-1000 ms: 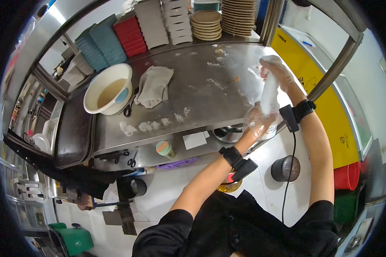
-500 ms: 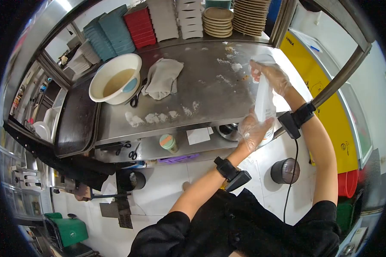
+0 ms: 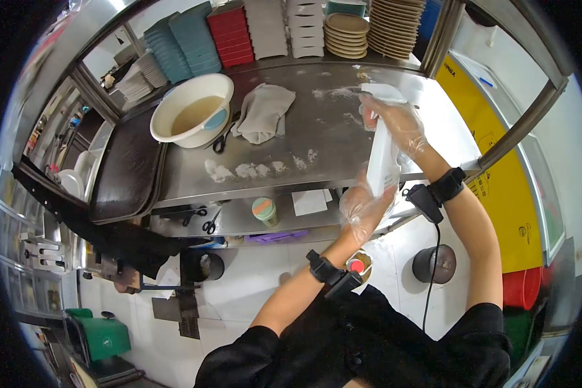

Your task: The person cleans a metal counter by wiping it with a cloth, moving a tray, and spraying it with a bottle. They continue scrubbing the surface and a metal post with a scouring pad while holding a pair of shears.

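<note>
Both my hands wear clear plastic gloves and grip a white spray bottle (image 3: 379, 158), tilted over the right part of the steel counter (image 3: 323, 145). My right hand (image 3: 399, 126) is closed round its upper end, just below the white head. Lower down, my left hand (image 3: 363, 205) wraps round the bottle's body, near the counter's front edge; the glove and fingers hide its base. White foamy patches (image 3: 246, 171) lie along the front of the counter, with more smears toward the back. A folded grey cloth (image 3: 264, 115) lies left of my hands.
A white basin (image 3: 174, 134) of cloudy water stands at the left beside black-handled scissors (image 3: 219, 145). Dark trays (image 3: 123, 168) are at the far left. Stacked plates (image 3: 346, 35) line the back. The lower shelf holds a green-lidded cup (image 3: 265, 210). A metal post (image 3: 520, 126) rises at the right.
My hands and the bottle have moved left over the counter, while the view has shifted so that the counter sits further right. Both hands keep their hold. A red-topped item now shows beside my left forearm.
</note>
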A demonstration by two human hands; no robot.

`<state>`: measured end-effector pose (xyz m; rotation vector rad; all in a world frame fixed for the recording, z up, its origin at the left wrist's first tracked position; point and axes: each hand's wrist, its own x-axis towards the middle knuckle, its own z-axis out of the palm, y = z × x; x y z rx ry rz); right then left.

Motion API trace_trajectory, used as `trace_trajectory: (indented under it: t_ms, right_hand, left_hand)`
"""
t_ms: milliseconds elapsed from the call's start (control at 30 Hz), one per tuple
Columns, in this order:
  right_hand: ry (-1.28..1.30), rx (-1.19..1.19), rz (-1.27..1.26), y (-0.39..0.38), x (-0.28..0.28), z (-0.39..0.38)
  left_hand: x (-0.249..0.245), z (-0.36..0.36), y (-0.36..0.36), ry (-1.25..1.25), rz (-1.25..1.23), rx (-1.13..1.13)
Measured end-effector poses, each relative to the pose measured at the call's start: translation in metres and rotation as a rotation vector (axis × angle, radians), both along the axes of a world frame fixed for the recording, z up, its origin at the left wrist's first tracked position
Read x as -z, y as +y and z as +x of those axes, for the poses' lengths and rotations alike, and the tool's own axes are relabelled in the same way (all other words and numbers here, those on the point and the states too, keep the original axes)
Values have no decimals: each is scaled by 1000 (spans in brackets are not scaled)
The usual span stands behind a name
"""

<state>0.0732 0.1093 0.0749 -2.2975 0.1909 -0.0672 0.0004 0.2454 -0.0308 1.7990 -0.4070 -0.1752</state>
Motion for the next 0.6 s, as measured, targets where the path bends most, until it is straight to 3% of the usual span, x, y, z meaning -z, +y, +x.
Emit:
trace_trajectory:
  t_ms: [133, 200, 233, 267, 333, 367, 433, 467, 500, 567, 600]
  right_hand:
    - [-282, -52, 147, 4, 25, -9]
    - [-111, -80, -258, 7, 22, -30]
    - [-221, 13, 111, 4, 48, -30]
    - [-221, 13, 111, -2, 71, -35]
    - [-604, -122, -466, -17, 104, -55]
    - [-388, -198, -881, -21, 102, -68]
    - [-265, -242, 869, -35, 163, -65]
    - [-284, -91, 1091, -17, 142, -84]
    - [-286, -83, 1094, -1, 122, -100]
    - [-293, 298, 301, 17, 98, -120]
    - [-309, 369, 295, 12, 104, -123]
  left_hand:
    - [6, -8, 13, 132, 54, 39]
    - [8, -20, 21, 71, -40, 82]
    - [16, -24, 22, 72, -40, 83]
    - [29, -27, 22, 27, -95, 100]
    - [48, -35, 26, 59, -132, 181]
    - [54, -42, 27, 61, -133, 183]
    - [70, -56, 28, 76, -86, 203]
    - [88, -61, 25, 24, -126, 204]
    - [94, -62, 24, 27, -122, 210]
    - [103, -65, 21, -49, -94, 235]
    - [110, -66, 18, -44, -93, 241]
